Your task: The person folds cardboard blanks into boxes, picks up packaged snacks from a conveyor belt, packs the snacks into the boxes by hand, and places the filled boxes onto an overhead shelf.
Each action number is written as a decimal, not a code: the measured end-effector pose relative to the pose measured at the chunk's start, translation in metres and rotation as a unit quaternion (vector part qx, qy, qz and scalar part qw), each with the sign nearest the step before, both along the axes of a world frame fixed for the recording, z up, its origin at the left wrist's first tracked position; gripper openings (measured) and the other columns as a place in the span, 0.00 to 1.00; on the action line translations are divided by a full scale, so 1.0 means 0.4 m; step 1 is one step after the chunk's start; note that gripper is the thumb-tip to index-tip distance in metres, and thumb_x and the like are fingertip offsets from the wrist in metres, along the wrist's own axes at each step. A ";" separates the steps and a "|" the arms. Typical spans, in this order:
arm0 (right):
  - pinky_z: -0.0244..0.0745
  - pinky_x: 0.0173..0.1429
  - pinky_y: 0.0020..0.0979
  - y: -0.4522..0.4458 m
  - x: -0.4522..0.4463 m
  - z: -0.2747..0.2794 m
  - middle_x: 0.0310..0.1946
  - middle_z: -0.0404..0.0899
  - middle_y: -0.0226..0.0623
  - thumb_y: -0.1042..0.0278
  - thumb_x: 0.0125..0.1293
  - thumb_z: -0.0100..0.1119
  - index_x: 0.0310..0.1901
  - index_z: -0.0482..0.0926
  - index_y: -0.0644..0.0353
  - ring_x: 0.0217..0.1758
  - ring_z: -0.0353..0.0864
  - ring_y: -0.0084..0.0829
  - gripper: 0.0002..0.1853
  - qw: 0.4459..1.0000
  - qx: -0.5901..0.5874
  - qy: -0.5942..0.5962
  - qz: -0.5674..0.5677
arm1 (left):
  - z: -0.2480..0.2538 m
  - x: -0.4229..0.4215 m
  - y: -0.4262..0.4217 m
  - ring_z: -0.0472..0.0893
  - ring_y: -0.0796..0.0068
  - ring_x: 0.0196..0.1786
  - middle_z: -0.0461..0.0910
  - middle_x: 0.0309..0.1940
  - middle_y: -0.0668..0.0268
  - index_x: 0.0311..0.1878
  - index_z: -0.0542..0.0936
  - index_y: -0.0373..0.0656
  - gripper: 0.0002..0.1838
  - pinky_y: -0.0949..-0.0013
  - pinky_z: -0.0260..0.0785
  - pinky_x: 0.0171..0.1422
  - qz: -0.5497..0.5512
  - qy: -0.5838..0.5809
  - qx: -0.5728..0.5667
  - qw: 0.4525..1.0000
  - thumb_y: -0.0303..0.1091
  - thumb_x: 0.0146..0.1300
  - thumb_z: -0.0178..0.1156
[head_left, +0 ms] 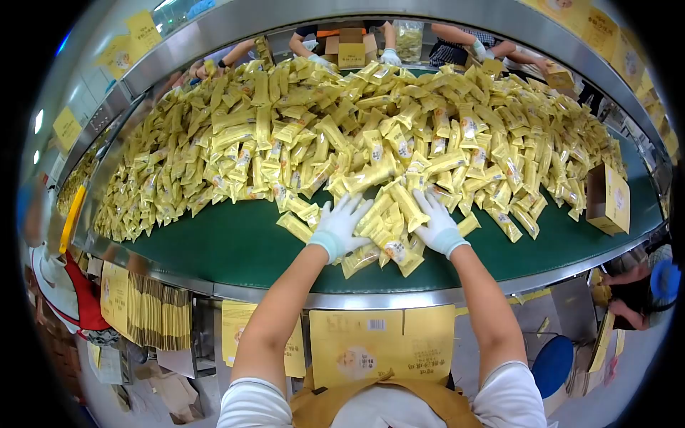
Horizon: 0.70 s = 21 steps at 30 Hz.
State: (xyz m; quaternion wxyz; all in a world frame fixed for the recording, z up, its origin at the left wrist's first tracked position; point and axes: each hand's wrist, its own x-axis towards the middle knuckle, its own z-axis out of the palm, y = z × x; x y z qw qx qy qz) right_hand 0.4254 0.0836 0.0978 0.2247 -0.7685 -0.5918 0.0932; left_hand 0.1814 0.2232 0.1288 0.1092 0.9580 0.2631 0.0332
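White-gloved, my left hand [341, 230] rests with spread fingers against the left side of a small cluster of yellow snack packets [392, 232]. On the cluster's right side lies my right hand [437, 224], also gloved, its fingers stretched out and apart. The packets lie loosely between both palms, on the green conveyor belt [235, 250]. Just beyond, a large heap of the same wrapped packets [285, 143] spreads across the belt. Parts of the packets under my fingers are hidden.
An open yellow carton [609, 200] stands on the belt at right. The belt's metal edge [342, 299] runs before me, with a yellow carton [382, 349] below it. Folded cartons [153, 303] stand lower left; a blue stool [553, 365] is lower right. Other people work across the belt.
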 end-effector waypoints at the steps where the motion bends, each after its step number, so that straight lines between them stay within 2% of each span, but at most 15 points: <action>1: 0.62 0.76 0.53 -0.032 0.011 0.023 0.74 0.61 0.55 0.55 0.65 0.60 0.76 0.61 0.42 0.74 0.61 0.66 0.37 1.000 -0.008 -0.014 -0.003 | 0.008 -0.020 -0.019 0.54 0.51 0.81 0.59 0.78 0.57 0.78 0.61 0.57 0.44 0.37 0.47 0.80 0.005 0.000 0.029 1.000 0.50 0.59 0.66; 3: 0.63 0.76 0.52 -0.101 0.037 0.052 0.73 0.63 0.54 0.58 0.65 0.61 0.74 0.64 0.47 0.73 0.63 0.66 0.35 0.999 -0.030 -0.038 -0.007 | 0.015 -0.072 -0.062 0.54 0.52 0.81 0.59 0.78 0.57 0.78 0.61 0.56 0.42 0.38 0.46 0.80 0.018 0.005 0.083 0.996 0.47 0.61 0.65; 4: 0.64 0.75 0.49 -0.145 0.027 0.093 0.71 0.66 0.52 0.62 0.65 0.60 0.73 0.66 0.51 0.72 0.64 0.64 0.33 0.999 0.041 -0.001 -0.003 | 0.035 -0.107 -0.098 0.57 0.51 0.80 0.62 0.76 0.56 0.75 0.65 0.53 0.36 0.39 0.47 0.80 0.019 -0.024 0.073 0.997 0.40 0.62 0.62; 5: 0.65 0.74 0.47 -0.197 0.005 0.156 0.69 0.69 0.51 0.65 0.66 0.59 0.71 0.69 0.55 0.72 0.66 0.62 0.31 0.993 0.111 0.037 -0.001 | 0.022 -0.144 -0.126 0.58 0.51 0.79 0.63 0.75 0.56 0.74 0.67 0.52 0.35 0.39 0.47 0.79 0.043 -0.062 0.067 0.995 0.39 0.62 0.62; 7: 0.67 0.73 0.42 -0.305 -0.121 0.393 0.65 0.74 0.50 0.71 0.65 0.59 0.63 0.76 0.63 0.69 0.71 0.53 0.23 0.953 0.219 0.207 -0.013 | -0.016 -0.217 -0.176 0.61 0.51 0.78 0.66 0.73 0.56 0.71 0.71 0.51 0.33 0.39 0.48 0.78 0.088 -0.138 0.057 0.985 0.36 0.60 0.62; 9: 0.70 0.70 0.37 -0.413 -0.202 0.532 0.59 0.77 0.51 0.76 0.63 0.59 0.55 0.80 0.62 0.66 0.76 0.45 0.17 0.886 0.412 0.191 0.093 | -0.083 -0.284 -0.215 0.64 0.48 0.75 0.68 0.71 0.52 0.69 0.73 0.46 0.32 0.43 0.51 0.78 0.149 -0.201 0.044 0.967 0.34 0.58 0.63; 10: 0.71 0.64 0.37 -0.482 -0.259 0.615 0.54 0.77 0.50 0.69 0.65 0.56 0.55 0.78 0.64 0.60 0.77 0.44 0.17 0.960 0.280 -0.017 -0.022 | -0.117 -0.313 -0.233 0.64 0.46 0.75 0.69 0.70 0.50 0.69 0.73 0.43 0.32 0.45 0.52 0.78 0.172 -0.234 0.042 0.956 0.33 0.58 0.64; 11: 0.73 0.58 0.37 -0.558 -0.326 0.708 0.48 0.76 0.48 0.62 0.67 0.53 0.55 0.77 0.65 0.54 0.77 0.44 0.19 0.958 0.121 -0.223 -0.133 | -0.143 -0.337 -0.250 0.64 0.45 0.74 0.69 0.69 0.49 0.69 0.73 0.41 0.32 0.46 0.53 0.78 0.196 -0.265 0.039 0.943 0.32 0.58 0.64; 12: 0.74 0.52 0.38 -0.623 -0.385 0.784 0.43 0.76 0.47 0.55 0.70 0.51 0.55 0.75 0.66 0.49 0.78 0.43 0.22 0.882 -0.051 -0.409 -0.229 | -0.160 -0.358 -0.269 0.65 0.42 0.73 0.70 0.69 0.46 0.68 0.73 0.38 0.32 0.48 0.55 0.78 0.215 -0.279 0.039 0.935 0.31 0.59 0.65; 13: 0.70 0.50 0.35 -0.652 -0.398 0.799 0.41 0.74 0.38 0.51 0.73 0.47 0.55 0.75 0.60 0.46 0.76 0.36 0.22 0.734 -0.092 -0.628 -0.242 | -0.178 -0.366 -0.280 0.66 0.42 0.73 0.70 0.69 0.46 0.68 0.73 0.38 0.31 0.48 0.55 0.78 0.228 -0.290 0.037 0.929 0.31 0.59 0.65; 14: 0.67 0.48 0.33 -0.681 -0.410 0.814 0.38 0.72 0.29 0.47 0.76 0.44 0.55 0.76 0.54 0.43 0.73 0.29 0.21 0.527 -0.111 -0.797 -0.273 | -0.196 -0.378 -0.296 0.66 0.41 0.73 0.70 0.69 0.46 0.68 0.73 0.38 0.31 0.48 0.56 0.77 0.242 -0.299 0.034 0.923 0.31 0.60 0.66; 16: 0.59 0.48 0.27 -0.705 -0.424 0.833 0.38 0.70 0.15 0.47 0.80 0.42 0.53 0.79 0.44 0.43 0.69 0.17 0.17 0.280 -0.018 -0.944 -0.175 | -0.224 -0.393 -0.313 0.67 0.42 0.72 0.70 0.69 0.45 0.67 0.73 0.38 0.30 0.48 0.56 0.77 0.268 -0.302 0.028 0.914 0.33 0.61 0.66; 17: 0.59 0.48 0.27 -0.718 -0.413 0.820 0.38 0.70 0.15 0.47 0.80 0.42 0.52 0.79 0.44 0.43 0.69 0.17 0.17 0.230 -0.013 -0.953 -0.196 | -0.239 -0.397 -0.318 0.67 0.42 0.72 0.70 0.68 0.45 0.67 0.73 0.38 0.30 0.48 0.56 0.77 0.269 -0.292 0.032 0.917 0.34 0.62 0.65; 21: 0.59 0.46 0.26 -0.760 -0.384 0.742 0.37 0.70 0.16 0.49 0.80 0.43 0.52 0.78 0.44 0.41 0.69 0.18 0.16 0.211 -0.099 -0.905 -0.356 | -0.233 -0.398 -0.306 0.70 0.46 0.68 0.71 0.68 0.48 0.67 0.72 0.37 0.30 0.50 0.58 0.75 0.268 -0.264 0.041 0.926 0.37 0.63 0.65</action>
